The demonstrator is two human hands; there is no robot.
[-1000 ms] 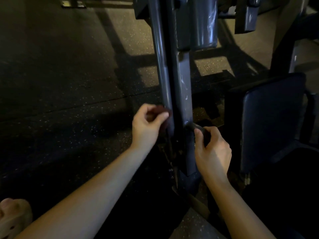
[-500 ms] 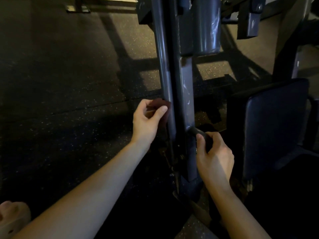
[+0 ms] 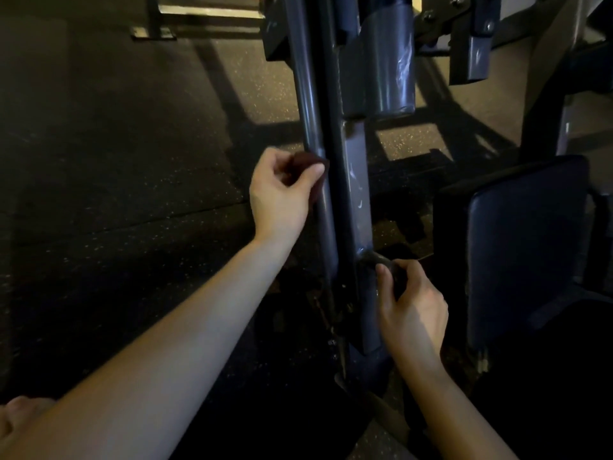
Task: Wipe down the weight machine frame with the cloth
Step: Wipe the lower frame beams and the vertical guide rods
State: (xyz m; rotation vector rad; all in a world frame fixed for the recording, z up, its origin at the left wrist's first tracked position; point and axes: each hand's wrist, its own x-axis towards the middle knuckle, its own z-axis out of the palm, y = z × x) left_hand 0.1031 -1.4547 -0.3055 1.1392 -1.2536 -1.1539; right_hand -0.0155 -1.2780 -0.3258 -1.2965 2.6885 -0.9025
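Where the weight machine frame (image 3: 356, 194) stands upright through the middle of the view, the entries are these.

Left hand (image 3: 282, 200): back toward the camera. Fingers (image 3: 275, 162) curled inward, thumb (image 3: 310, 175) laid across their tips. Between thumb and fingers it pinches the cloth (image 3: 306, 159).

Cloth: small, dark reddish, bunched. Only a fold shows above the thumb. Its far edge lies against the round grey tube (image 3: 310, 104) on the frame's left side, about midway down the visible length of that tube.

Right hand (image 3: 413, 310): lower down, on the frame's right side. Its fingers (image 3: 413, 270) are curled over a short dark peg (image 3: 374, 258) that juts from the flat grey upright, with the thumb set on the peg's near side. The hand is closed round the peg.

Frame: grey, glossy paint. Flat upright just beside the round tube, with a dark gap between them and pale scuffs on the flat face. The foot is in shadow, too dark to detail.

Cylinder (image 3: 391, 71): grey, wrapped in wrinkled clear film, beside the upright and above both hands.

Seat pad (image 3: 527, 244): dark blue, padded, right of the frame and apart from the right hand.

Floor (image 3: 132, 161): dark speckled rubber, with a lit patch behind the frame.
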